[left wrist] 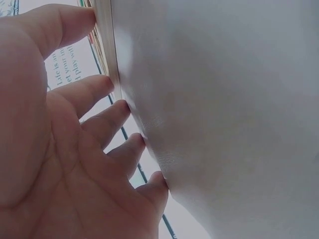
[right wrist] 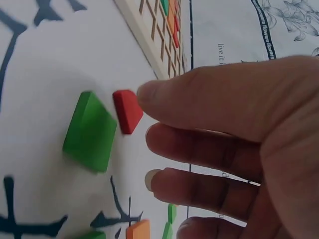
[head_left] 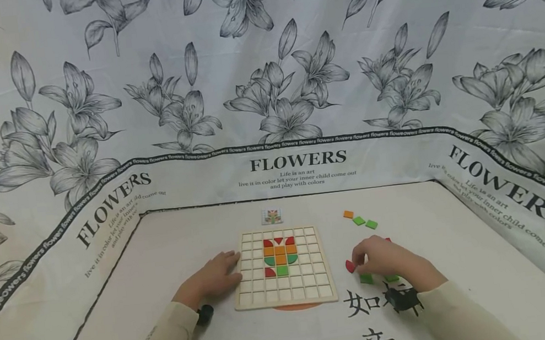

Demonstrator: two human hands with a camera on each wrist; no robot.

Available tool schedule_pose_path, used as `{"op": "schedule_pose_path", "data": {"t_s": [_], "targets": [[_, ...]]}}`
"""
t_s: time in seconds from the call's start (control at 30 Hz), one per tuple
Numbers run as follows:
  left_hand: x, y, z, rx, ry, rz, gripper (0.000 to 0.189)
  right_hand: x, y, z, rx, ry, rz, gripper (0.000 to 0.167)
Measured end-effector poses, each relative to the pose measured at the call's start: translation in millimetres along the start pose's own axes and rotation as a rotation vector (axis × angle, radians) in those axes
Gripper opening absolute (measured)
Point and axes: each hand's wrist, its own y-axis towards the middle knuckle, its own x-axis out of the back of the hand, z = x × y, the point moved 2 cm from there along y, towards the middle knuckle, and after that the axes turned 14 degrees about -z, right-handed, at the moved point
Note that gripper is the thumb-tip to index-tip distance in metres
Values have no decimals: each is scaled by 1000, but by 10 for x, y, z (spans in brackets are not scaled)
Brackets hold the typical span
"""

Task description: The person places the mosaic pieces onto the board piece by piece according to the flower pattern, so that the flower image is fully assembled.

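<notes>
A wooden grid board (head_left: 261, 298) lies mid-table, bearing red, orange and green tiles in a tulip-like pattern. At its left edge, my left hand (head_left: 216, 277) rests with fingers extended; in the left wrist view the thumb (left wrist: 75, 25) and forefinger reach the board's rim. To the right of the board, my right hand (head_left: 387, 260) pinches a red curved tile (head_left: 349, 266) between thumb and forefinger. In the right wrist view the thumb overlaps part of this red tile (right wrist: 128, 112). Close beside it lies a green square tile (right wrist: 90, 133).
A small picture card (head_left: 271, 216) lies behind the board. An orange tile (head_left: 348, 214) and two green tiles (head_left: 371, 225) sit at the back right. More green tiles (head_left: 366, 279) lie beneath the right hand. Flower-printed cloth walls (head_left: 297, 170) border the table.
</notes>
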Motion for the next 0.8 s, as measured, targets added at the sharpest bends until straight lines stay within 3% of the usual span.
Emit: {"op": "schedule_pose_path", "data": {"t_s": [0.3, 0.8], "targets": [[0, -5, 5, 0, 3, 4, 62, -13, -111, -76, -62, -16, 50, 14], [0, 17, 19, 3, 3, 9, 62, -120, -105, -116, -65, -31, 48, 23]]}}
